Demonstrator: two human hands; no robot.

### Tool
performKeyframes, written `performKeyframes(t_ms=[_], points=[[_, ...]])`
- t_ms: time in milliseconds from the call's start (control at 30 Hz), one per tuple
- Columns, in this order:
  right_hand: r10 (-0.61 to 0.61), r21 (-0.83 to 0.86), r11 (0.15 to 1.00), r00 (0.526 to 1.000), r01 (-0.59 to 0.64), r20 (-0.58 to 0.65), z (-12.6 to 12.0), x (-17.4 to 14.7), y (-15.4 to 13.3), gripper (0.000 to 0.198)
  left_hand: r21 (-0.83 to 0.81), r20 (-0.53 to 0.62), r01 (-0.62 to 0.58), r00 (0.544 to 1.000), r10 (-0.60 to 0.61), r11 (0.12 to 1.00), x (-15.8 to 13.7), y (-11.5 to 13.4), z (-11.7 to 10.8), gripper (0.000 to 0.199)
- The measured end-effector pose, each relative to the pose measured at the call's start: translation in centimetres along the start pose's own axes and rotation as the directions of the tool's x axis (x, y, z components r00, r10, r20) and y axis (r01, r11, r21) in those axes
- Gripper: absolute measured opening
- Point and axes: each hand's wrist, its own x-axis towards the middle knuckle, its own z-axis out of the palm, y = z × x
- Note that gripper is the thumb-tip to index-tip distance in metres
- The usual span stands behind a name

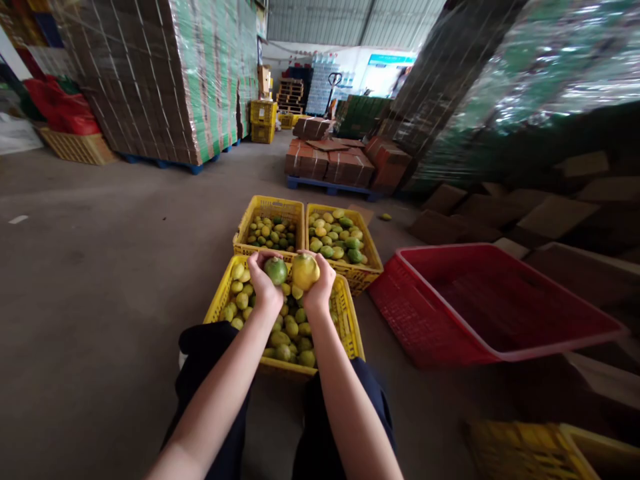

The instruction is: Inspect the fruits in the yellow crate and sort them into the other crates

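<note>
My left hand (pixel 265 280) is wrapped round a green lemon (pixel 276 271). Close beside it, my right hand (pixel 321 279) grips a yellow lemon (pixel 305 271), larger and knobbly at its lower end. Both fruits are held up above the near yellow crate (pixel 220 293), which is filled with green and yellow lemons (pixel 291 329). Beyond my hands stand two more yellow crates side by side. The left one (pixel 241 225) holds smaller, mostly darker fruit; the right one (pixel 373 252) holds green and yellow lemons. My forearms hide part of the near crate.
To the right stands a red plastic crate (pixel 415 313). A yellow crate (pixel 530 450) shows at the lower right corner. Ahead, flattened cartons (pixel 350 175) lie on a blue pallet (pixel 325 188). Tall wrapped carton stacks (pixel 145 80) rise on both sides. One loose fruit (pixel 385 217) lies on the floor.
</note>
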Motion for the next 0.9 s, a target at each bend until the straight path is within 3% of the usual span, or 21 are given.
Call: performKeyframes(t_ms=[133, 233, 333, 567, 667, 767, 900], points=[[-0.276, -0.155, 0.943, 0.953, 0.293, 0.126, 0.5, -1.6, -1.1, 0.031, -0.009, 0.084, -0.146, 0.986, 0.146, 0.989, -1.0, 1.0, 0.1, 0.039], [-0.347, -0.192, 0.906, 0.921, 0.378, 0.177, 0.5, -2.4, -1.6, 0.036, -0.006, 0.192, -0.245, 0.951, 0.241, 0.97, -1.9, 1.8, 0.3, 0.041], [-0.406, -0.224, 0.876, 0.904, 0.426, 0.134, 0.3, -3.0, -1.7, 0.038, 0.021, 0.261, -0.312, 0.919, 0.296, 0.95, -2.5, 2.6, 0.4, 0.05], [-0.504, -0.3, 0.794, 0.849, 0.528, 0.158, -0.3, -4.2, -1.0, 0.033, 0.018, 0.391, -0.25, 0.893, 0.224, 0.968, -2.3, 3.6, 0.0, 0.067], [-0.538, -0.32, 0.76, 0.824, 0.566, 0.179, -0.9, -4.1, -0.9, 0.035, 0.062, 0.438, -0.228, 0.881, 0.179, 0.972, -2.2, 3.7, -0.2, 0.062], [-0.512, -0.318, 0.77, 0.833, 0.553, 0.208, -1.3, -4.0, -1.0, 0.038, 0.111, 0.454, -0.182, 0.884, 0.113, 0.977, -2.3, 3.8, -0.4, 0.052], [-0.539, -0.317, 0.759, 0.822, 0.569, 0.184, -0.9, -4.3, -1.6, 0.037, 0.104, 0.497, -0.205, 0.858, 0.128, 0.973, -2.4, 3.5, -0.3, 0.049]])
